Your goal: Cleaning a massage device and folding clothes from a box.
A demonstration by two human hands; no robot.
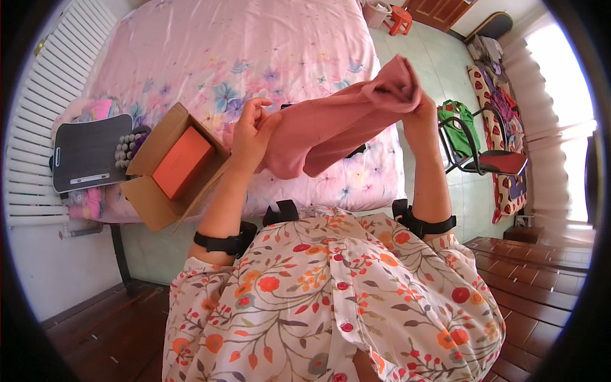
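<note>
A dusty-pink, tube-shaped garment [331, 130] of soft cloth stretches between my hands above the near edge of the bed. My right hand [421, 118] is closed around its right end, beside a gathered, dark opening that faces me. At the other end, my left hand [253, 130] has its fingers loosely curled and apart, with the thumb against the cloth's edge. The garment's lower folds sag just right of my left wrist. Small dark items beneath it are mostly hidden.
An open cardboard box [153, 205] with an orange-red box [183, 162] inside stands at the bed's near left. Beside it are a grey lap desk [89, 153] and a knobbly grey massage ball [127, 151]. A black-armed chair [487, 159] holding a green bag [457, 127] stands right of the bed [242, 38].
</note>
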